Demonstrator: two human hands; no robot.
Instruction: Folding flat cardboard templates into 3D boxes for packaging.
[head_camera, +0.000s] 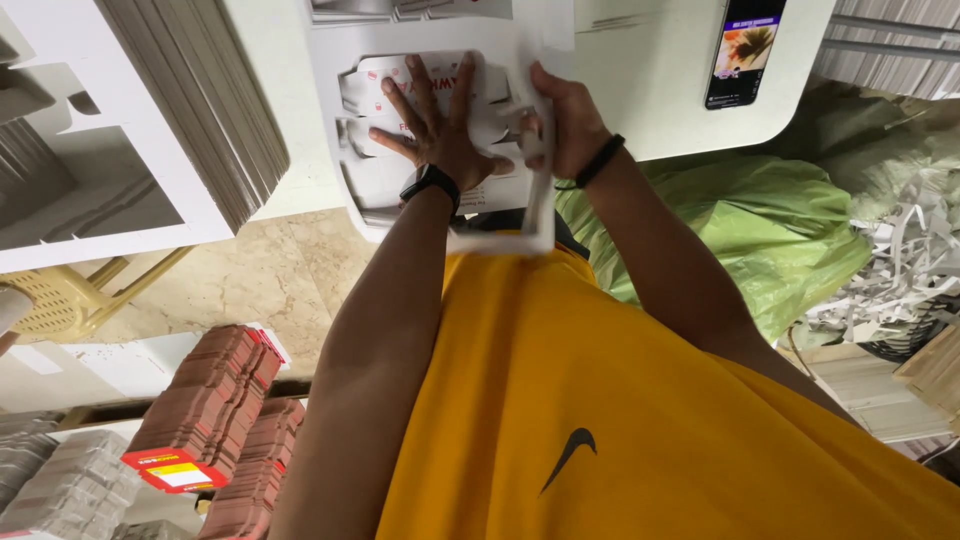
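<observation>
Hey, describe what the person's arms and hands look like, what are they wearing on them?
Both arms are bare, with no sleeves in view. The left hand has a black smartwatch on a black strap at the wrist. The right hand has a thin black band around its wrist. No gloves and no rings are visible. The person wears a yellow shirt.

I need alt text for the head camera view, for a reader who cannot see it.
Seen from above, the left hand presses flat on a white die-cut cardboard sheet at a white table edge, while the right hand grips the sheet's outer strip. A phone lies on the table; a green bag sits below.
</observation>
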